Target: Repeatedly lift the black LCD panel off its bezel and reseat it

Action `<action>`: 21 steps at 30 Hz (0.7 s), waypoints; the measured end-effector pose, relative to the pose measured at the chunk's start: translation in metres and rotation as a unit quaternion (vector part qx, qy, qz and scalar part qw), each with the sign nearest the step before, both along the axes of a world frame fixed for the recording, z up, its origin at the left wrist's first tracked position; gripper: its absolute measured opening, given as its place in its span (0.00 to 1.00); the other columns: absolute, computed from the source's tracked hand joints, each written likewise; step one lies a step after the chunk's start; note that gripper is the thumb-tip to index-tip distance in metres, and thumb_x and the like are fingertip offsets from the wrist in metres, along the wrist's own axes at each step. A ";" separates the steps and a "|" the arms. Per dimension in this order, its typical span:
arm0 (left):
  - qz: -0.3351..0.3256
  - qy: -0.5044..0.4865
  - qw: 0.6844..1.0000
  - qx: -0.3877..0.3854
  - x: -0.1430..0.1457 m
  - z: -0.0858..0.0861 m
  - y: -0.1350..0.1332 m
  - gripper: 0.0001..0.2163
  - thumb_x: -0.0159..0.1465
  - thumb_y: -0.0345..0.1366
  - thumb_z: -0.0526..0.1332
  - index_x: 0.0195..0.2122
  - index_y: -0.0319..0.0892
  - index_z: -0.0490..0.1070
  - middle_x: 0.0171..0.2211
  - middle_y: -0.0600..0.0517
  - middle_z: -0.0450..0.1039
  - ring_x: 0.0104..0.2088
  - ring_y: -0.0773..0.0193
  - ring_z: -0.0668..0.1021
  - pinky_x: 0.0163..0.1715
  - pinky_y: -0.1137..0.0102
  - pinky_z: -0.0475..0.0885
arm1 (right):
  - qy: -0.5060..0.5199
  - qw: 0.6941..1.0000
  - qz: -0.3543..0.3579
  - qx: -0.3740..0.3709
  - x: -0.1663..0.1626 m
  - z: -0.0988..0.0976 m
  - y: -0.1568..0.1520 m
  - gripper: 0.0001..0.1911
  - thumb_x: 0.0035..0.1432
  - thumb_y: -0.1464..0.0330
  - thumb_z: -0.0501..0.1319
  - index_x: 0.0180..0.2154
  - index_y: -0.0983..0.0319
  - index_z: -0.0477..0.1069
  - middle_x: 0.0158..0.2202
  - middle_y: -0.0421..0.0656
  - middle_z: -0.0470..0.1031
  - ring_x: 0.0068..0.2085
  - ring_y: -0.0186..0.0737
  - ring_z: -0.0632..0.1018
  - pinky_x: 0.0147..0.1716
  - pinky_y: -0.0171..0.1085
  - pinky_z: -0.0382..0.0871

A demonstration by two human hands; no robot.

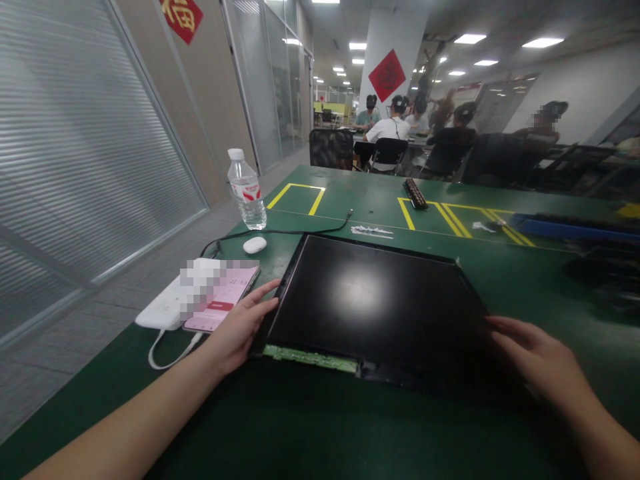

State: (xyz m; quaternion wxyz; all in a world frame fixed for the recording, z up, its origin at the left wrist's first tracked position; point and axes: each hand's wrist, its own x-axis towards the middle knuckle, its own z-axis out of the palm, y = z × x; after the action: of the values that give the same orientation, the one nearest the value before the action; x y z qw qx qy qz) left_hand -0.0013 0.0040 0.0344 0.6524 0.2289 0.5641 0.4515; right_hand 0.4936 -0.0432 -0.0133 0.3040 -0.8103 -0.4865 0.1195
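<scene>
A black LCD screen panel (390, 293) faces up in front of me, with a green circuit board strip (310, 359) along its near edge and a ceiling light reflected in its surface. My left hand (247, 323) is closed on the panel's left edge, thumb and fingers at the rim. At the opposite side, my right hand (533, 350) grips the right edge, its fingertips partly hidden in the dark. Whether the panel rests fully on the green table (320, 433) or is slightly raised, I cannot tell.
Left of the panel lie a phone (235, 293), a white power bank (173, 300) with a cable and a white earbud case (255, 245). Behind them stands a water bottle (247, 190). A black cable (280, 231) runs behind the panel. Farther back are a dark strip (415, 193) and a blue tray (560, 230).
</scene>
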 end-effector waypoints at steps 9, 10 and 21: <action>-0.006 -0.005 1.000 0.008 -0.001 -0.006 0.000 0.37 0.69 0.23 0.66 0.76 0.56 0.60 0.33 0.56 0.89 0.24 0.59 0.88 0.22 0.71 0.82 | 0.000 1.000 0.003 -0.005 -0.006 0.005 0.000 0.25 0.45 0.47 0.62 0.40 0.52 0.84 0.40 0.47 0.86 0.39 0.59 0.83 0.43 0.56 0.77; -0.009 -0.005 1.000 0.007 -0.001 -0.005 -0.001 0.37 0.68 0.23 0.67 0.76 0.55 0.62 0.34 0.55 0.90 0.24 0.59 0.88 0.23 0.71 0.82 | 0.002 1.000 0.003 -0.002 -0.006 0.005 0.000 0.25 0.45 0.47 0.62 0.40 0.52 0.84 0.40 0.47 0.86 0.40 0.59 0.84 0.44 0.56 0.77; -0.048 0.058 0.997 -0.002 -0.005 0.000 -0.001 0.18 0.64 0.30 0.70 0.56 0.44 0.84 0.40 0.49 0.92 0.41 0.54 0.91 0.36 0.68 0.84 | -0.004 0.999 0.027 -0.021 -0.001 0.007 0.000 0.26 0.48 0.48 0.61 0.42 0.53 0.85 0.43 0.48 0.86 0.42 0.59 0.84 0.44 0.55 0.78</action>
State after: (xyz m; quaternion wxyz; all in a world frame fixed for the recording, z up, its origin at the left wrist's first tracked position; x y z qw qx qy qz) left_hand -0.0063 0.0025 0.0343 0.6398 0.2805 0.5902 0.4045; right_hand 0.4922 -0.0433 -0.0066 0.2818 -0.8037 -0.5063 0.1349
